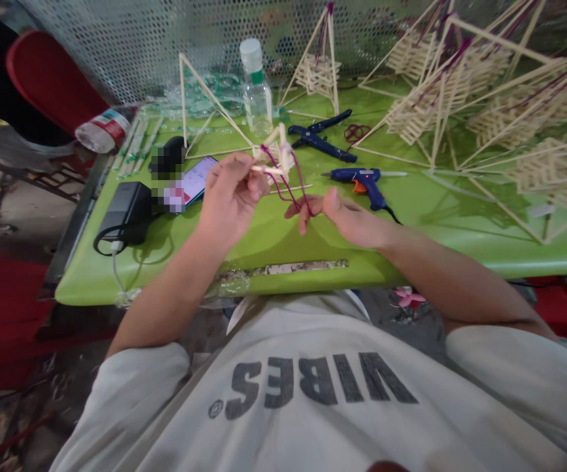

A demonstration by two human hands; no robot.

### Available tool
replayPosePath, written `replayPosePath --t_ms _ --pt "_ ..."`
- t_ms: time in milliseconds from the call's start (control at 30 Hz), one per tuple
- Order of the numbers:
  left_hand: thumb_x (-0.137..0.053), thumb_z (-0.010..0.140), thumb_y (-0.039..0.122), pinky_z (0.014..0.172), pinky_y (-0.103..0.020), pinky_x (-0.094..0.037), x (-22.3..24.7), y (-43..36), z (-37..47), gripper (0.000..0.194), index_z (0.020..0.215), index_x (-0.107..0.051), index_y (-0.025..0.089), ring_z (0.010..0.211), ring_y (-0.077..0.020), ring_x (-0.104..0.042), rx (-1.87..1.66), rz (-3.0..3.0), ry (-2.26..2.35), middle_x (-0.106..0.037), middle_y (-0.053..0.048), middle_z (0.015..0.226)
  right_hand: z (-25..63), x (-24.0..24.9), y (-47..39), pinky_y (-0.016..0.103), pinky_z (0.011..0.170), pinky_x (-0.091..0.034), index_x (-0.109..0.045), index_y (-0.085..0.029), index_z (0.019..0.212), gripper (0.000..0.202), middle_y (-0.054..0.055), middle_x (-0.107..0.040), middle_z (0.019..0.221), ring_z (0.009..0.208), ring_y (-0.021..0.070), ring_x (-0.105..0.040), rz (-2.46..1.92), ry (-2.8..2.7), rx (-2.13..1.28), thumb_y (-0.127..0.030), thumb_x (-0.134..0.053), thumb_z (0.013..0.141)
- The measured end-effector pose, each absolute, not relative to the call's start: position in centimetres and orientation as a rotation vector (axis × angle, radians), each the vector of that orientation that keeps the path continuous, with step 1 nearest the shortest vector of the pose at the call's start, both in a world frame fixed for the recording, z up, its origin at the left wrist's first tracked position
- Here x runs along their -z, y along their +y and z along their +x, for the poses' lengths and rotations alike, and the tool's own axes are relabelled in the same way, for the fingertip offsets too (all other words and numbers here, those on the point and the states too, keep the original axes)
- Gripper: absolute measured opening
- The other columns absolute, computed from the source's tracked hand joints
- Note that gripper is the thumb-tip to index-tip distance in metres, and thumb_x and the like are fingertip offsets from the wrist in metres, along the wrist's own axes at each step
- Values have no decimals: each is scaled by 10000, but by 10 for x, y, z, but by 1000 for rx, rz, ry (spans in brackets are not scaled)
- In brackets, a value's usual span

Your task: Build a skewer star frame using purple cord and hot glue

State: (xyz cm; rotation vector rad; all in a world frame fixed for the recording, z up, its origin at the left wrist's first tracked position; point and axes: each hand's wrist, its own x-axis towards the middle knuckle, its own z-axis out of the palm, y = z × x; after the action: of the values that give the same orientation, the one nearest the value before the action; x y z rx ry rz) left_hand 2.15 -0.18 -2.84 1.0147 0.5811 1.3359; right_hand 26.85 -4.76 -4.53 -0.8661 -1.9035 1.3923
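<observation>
My left hand [234,193] pinches a small frame of pale wooden sticks [278,157] by its near-left corner, above the green table [204,262]. Purple strings [299,172] hang in loops from that frame down to my right hand [332,208]. The strings run over the fingers of my right hand, which are closed around them near the thumb side; the exact grip is partly hidden. Just behind the small frame lie blue pliers [320,134] with their handles apart. A blue glue gun [362,180] rests to the right of the frame.
Stick pyramids with purple strings [425,98] crowd the right and back. A bottle [257,92] stands behind the small frame. At left are a phone [195,185], a black box with a cable [124,210] and glue sticks [138,145]. Purple string [356,134] lies beside the pliers.
</observation>
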Motion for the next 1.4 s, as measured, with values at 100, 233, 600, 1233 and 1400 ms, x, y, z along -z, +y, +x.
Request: replayPosePath --t_ms 100,233,600,1233,1400 --pt "-758 1059 463 621 -261 -493 20 4 11 446 765 -505 240 551 -95 -476 -1381 915 598 -478 59 620 269 43 -50 495 1231 -518 -817 -244 864 899 116 -813 1112 1241 299 -751 -844 -1958 -1408 -929 -275 1075" --pt "-821 1009 525 616 -276 -468 21 11 2 453 789 -533 252 593 -107 -484 -1389 869 601 -503 48 658 266 42 -51 477 1070 -600 -736 -233 709 859 127 -815 1002 1079 297 -785 -892 -1859 -1420 -957 -405 1030" --pt "-972 875 603 561 -255 -426 37 -2 21 446 799 -740 229 527 -96 -531 -1255 1232 591 -591 34 624 269 39 -55 549 1462 -369 -860 -360 1348 625 78 -552 1775 1689 354 -493 -659 -1868 -803 -820 -533 1078" --pt "-916 956 603 530 -289 -383 33 21 -5 434 865 -661 263 576 -90 -500 -1552 1130 493 -608 44 710 257 55 -53 697 1180 -418 -753 -245 688 475 50 -863 1431 1471 436 -694 -1013 -2478 -451 -558 -798 1042" --pt "-898 997 551 502 -289 -336 29 20 -1 421 829 -663 243 526 -80 -483 -1713 1306 547 -601 53 653 256 58 -48 537 981 -516 -724 -223 735 436 86 -904 1046 1002 306 -819 -1080 -2357 -459 -467 -705 1096"
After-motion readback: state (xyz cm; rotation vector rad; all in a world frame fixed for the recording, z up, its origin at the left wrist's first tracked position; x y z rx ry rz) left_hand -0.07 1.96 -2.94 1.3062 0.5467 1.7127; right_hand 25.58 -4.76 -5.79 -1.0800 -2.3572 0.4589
